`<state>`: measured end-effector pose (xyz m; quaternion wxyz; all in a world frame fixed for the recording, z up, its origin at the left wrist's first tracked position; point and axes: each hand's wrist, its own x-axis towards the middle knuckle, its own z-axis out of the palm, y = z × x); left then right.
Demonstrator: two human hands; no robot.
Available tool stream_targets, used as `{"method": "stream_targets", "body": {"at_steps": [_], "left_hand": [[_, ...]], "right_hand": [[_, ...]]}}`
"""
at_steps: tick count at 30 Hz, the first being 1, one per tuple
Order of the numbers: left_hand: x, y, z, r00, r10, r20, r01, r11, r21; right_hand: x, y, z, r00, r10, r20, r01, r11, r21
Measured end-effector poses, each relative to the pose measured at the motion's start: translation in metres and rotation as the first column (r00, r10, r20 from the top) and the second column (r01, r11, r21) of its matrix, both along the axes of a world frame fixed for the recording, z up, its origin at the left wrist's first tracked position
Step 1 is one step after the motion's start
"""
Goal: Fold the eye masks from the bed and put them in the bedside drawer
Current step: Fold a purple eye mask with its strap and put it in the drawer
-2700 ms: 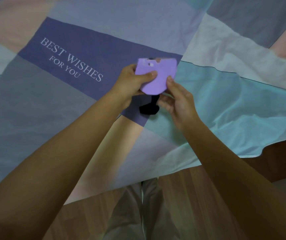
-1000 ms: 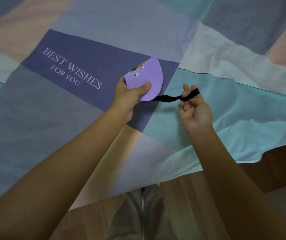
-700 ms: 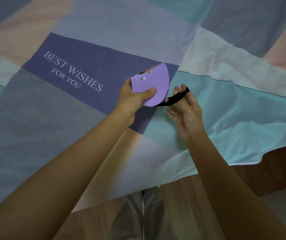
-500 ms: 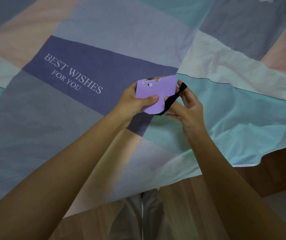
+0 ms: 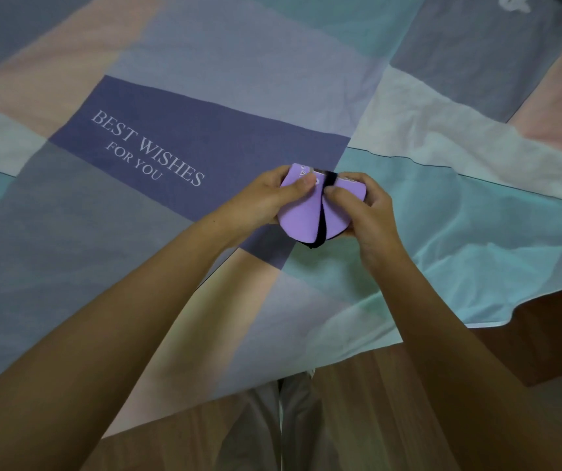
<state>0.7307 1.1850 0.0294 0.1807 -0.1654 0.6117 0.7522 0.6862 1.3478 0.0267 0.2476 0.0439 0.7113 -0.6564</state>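
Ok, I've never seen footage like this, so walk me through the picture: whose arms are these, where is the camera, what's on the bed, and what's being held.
No machine is in view: these are a person's two bare arms. The one camera sits on the person's head and looks forward and down, so the arms reach in from the bottom, with the person's legs and a wooden floor below.

The surface is a bed under a patchwork sheet in blue, teal, pink and white, printed "BEST WISHES FOR YOU".

Both hands hold one purple eye mask, folded in half, just above the sheet. The left hand pinches its left side, thumb on top. The right hand grips the right side. The black strap runs down across the front of the mask and loops at its lower edge.

No drawer shows here.
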Motion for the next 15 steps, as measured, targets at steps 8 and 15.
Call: {"method": "stream_targets", "body": {"at_steps": [8,15], "left_hand": [[0.0036,0.0037,-0.0003,1.0,0.01,0.012,-0.009,0.998,-0.067],[0.0068,0.0043,-0.0047,0.995,0.101,-0.003,-0.1,0.989,-0.109]], "right_hand": [[-0.0024,-0.0015,0.0025,0.999,-0.024,-0.032,0.026,0.999,0.045],[-0.0001,-0.0029,0.0043,0.999,-0.004,-0.048,-0.001,0.996,-0.091]]}}
